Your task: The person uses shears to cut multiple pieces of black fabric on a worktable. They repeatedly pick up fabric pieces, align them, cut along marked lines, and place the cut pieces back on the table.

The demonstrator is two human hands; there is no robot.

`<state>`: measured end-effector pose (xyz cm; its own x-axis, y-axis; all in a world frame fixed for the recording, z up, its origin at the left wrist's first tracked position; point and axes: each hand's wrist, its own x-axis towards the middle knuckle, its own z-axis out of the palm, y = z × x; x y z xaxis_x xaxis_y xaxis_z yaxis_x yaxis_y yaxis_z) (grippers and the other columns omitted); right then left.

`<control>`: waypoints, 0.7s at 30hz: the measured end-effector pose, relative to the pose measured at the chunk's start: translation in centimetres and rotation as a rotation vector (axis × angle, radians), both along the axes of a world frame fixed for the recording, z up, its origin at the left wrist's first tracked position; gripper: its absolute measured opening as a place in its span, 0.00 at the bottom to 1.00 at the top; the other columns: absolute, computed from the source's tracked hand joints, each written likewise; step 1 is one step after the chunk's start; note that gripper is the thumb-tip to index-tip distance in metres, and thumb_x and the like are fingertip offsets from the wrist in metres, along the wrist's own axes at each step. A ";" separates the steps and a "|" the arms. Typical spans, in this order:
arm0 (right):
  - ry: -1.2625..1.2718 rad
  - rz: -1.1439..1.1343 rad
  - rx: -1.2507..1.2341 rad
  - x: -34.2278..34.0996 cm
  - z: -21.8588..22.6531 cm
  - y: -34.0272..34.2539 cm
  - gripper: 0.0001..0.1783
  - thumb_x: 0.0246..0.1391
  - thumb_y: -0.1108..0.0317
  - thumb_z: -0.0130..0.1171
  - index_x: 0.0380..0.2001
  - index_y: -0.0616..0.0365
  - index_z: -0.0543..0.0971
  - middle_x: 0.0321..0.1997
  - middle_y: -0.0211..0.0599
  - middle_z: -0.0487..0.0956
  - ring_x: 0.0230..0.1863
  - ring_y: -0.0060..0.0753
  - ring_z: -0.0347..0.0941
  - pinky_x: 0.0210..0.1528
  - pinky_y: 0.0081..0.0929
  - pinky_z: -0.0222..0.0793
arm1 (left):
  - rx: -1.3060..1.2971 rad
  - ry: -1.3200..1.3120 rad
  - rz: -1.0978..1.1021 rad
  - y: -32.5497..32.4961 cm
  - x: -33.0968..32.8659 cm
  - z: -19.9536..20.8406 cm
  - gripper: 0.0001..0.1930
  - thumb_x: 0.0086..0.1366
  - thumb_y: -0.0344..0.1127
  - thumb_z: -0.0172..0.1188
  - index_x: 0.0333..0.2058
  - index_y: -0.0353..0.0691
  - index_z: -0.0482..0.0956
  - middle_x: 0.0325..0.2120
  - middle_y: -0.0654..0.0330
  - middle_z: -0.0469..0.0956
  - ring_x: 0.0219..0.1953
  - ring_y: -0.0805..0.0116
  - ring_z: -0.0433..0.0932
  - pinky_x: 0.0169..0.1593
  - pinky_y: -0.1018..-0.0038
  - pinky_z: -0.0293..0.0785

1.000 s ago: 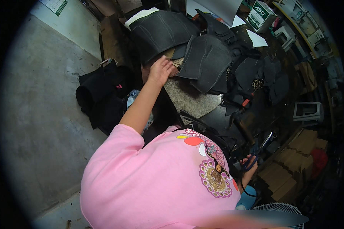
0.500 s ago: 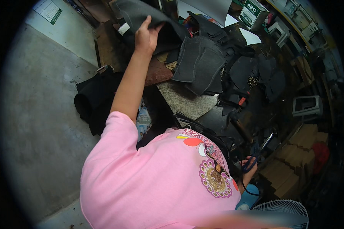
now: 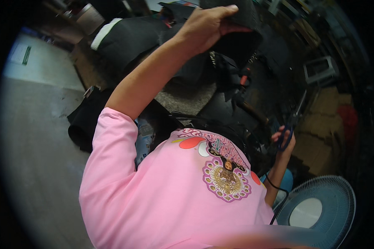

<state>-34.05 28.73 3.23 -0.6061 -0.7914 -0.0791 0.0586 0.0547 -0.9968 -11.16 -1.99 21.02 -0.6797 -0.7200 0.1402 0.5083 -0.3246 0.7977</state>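
Observation:
Stretched out over the workbench, my left hand (image 3: 203, 28) grips a black sheet of leather-like material (image 3: 242, 45), thumb on top and fingers beneath. The sheet bends downward from the hand. Low on the right, my right hand (image 3: 291, 145) holds scissors (image 3: 294, 119) by their dark blue handles, blades pointing up and away. A wider piece of black material (image 3: 131, 39) with a pale edge lies behind my left forearm. A grey speckled slab (image 3: 189, 98) shows partly under that arm.
A fan (image 3: 338, 199) stands at lower right, beside stacked brown cardboard (image 3: 320, 133). Farther back is a grey plastic stool (image 3: 320, 70). A tool with a brownish handle (image 3: 253, 111) lies on the bench. Rolled black material (image 3: 81, 124) sits at left.
My left hand has swung right with the black sheet, now covering the cut black pieces. My right hand has risen with the scissors. The view has shifted, showing more of the fan.

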 end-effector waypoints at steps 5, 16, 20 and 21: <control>0.042 0.033 -0.064 0.3 3.4 -1.1 0.28 0.53 0.43 0.57 0.37 0.62 0.72 0.21 0.35 0.76 0.23 0.19 0.72 0.26 0.13 0.63 | 0.043 0.188 -0.144 0.3 -3.9 -0.3 0.13 0.67 0.31 0.47 0.44 0.25 0.71 0.43 0.50 0.75 0.47 0.57 0.75 0.51 0.58 0.73; -0.008 0.155 -0.015 0.8 3.1 -0.6 0.26 0.53 0.46 0.58 0.36 0.62 0.73 0.23 0.34 0.76 0.24 0.20 0.72 0.28 0.14 0.64 | 0.302 -0.122 0.477 3.5 4.5 -11.5 0.18 0.65 0.25 0.47 0.54 0.30 0.61 0.51 0.51 0.68 0.53 0.59 0.70 0.58 0.58 0.68; 0.032 0.260 0.014 1.3 3.5 -2.6 0.23 0.54 0.51 0.58 0.36 0.63 0.73 0.22 0.33 0.75 0.25 0.19 0.72 0.28 0.13 0.64 | 0.243 -0.311 0.454 3.6 7.6 -13.7 0.20 0.64 0.25 0.49 0.55 0.31 0.59 0.53 0.50 0.66 0.53 0.57 0.70 0.56 0.58 0.70; 0.003 0.277 0.024 1.5 3.8 -3.3 0.16 0.54 0.60 0.58 0.34 0.63 0.73 0.22 0.33 0.75 0.25 0.18 0.72 0.28 0.14 0.64 | 0.228 -0.348 0.435 3.9 8.1 -13.8 0.20 0.64 0.25 0.49 0.55 0.31 0.60 0.52 0.50 0.66 0.53 0.57 0.70 0.56 0.58 0.71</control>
